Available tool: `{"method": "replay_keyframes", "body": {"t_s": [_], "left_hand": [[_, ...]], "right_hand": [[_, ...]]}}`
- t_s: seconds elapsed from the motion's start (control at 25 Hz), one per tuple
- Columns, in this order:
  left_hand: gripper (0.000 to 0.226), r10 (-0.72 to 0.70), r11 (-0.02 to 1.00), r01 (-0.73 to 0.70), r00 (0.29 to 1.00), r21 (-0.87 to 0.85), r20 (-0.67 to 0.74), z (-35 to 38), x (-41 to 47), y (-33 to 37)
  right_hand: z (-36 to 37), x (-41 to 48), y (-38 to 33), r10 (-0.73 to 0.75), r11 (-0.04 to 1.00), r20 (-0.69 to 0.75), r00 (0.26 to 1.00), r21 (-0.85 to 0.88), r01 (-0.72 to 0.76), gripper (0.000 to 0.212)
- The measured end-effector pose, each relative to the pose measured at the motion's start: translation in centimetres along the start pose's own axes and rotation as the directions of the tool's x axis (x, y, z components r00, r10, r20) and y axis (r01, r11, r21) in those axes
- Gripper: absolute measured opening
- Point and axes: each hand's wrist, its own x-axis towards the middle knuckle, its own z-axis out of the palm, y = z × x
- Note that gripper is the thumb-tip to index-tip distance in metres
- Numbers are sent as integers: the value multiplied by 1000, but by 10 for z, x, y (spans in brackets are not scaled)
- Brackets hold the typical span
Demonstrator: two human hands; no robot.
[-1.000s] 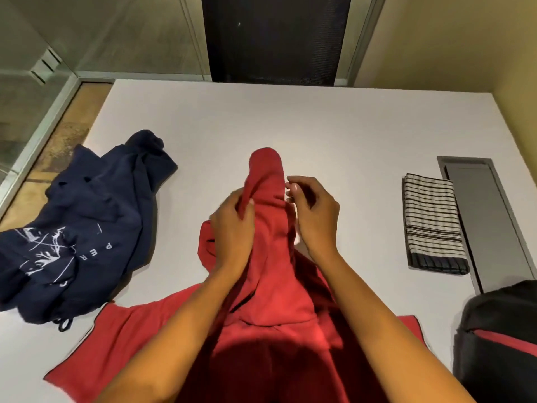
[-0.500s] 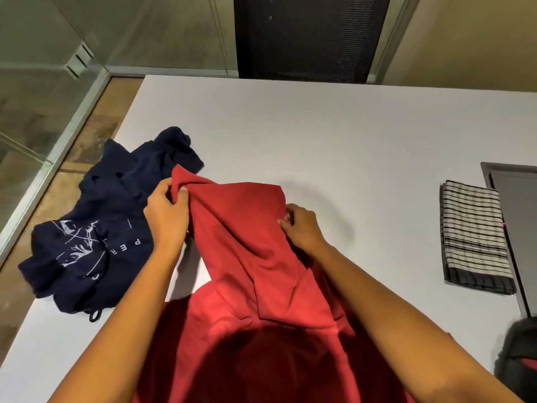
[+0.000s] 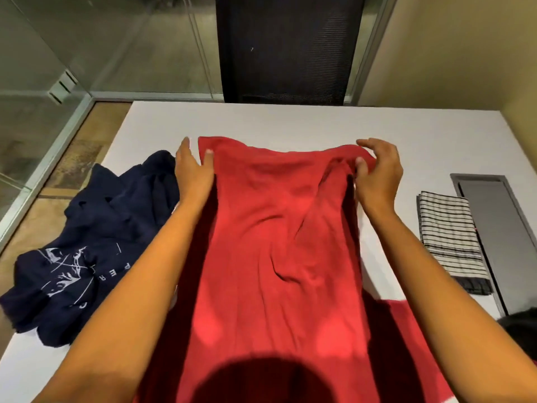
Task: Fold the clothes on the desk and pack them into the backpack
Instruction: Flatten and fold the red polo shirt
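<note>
My two hands are apart, and each one holds a top corner of the red garment (image 3: 276, 242). My left hand (image 3: 193, 170) pinches the left corner with the thumb on the front of the cloth and the fingers straight behind it. My right hand (image 3: 377, 175) pinches the right corner between thumb and curled fingers, where the cloth is bunched a little. The garment is stretched between them and lifted, and its lower part comes down to me over the white bench (image 3: 290, 120). Just beside my left arm a navy garment (image 3: 96, 242) with white print lies crumpled near the left edge of the bench. To the right, well apart from the red cloth, a folded striped towel (image 3: 447, 239) lies beside a grey panel (image 3: 505, 228) set in the bench. Only a dark corner of the backpack (image 3: 523, 330) shows at the right edge. Behind the bench stands a black chair back (image 3: 287, 48).
</note>
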Motion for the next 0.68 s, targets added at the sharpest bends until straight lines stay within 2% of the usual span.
{"method": "replay_keyframes", "body": {"t_s": [0.08,0.16,0.24,0.32,0.44,0.52,0.68], "left_hand": [[61,171,975,-184,979,121,113,21,-34,-18],[63,296,908,-369,900,198,320,39,-84,-52],[68,248,830,-448,830,333,500,46,-136,-94],[68,197,745,-482,819,460,538,39,-175,-135],[65,203,641,-533,811,552,548,17,-190,-168],[68,160,635,-505,826,584,540,8,-179,-172],[70,67,670,-454,825,587,562,12,-173,-153]], "right_hand": [[0,-30,22,-48,998,94,994,-42,52,35],[1,-82,46,-87,992,211,973,-73,105,37],[-5,-143,69,-94,983,352,931,-118,143,42],[-20,-196,90,-79,955,472,878,-215,202,52],[-53,-242,114,-44,836,529,848,-445,322,60],[-76,-255,123,15,770,519,855,-551,321,63],[-105,-282,127,141,733,428,893,-651,197,65]]}}
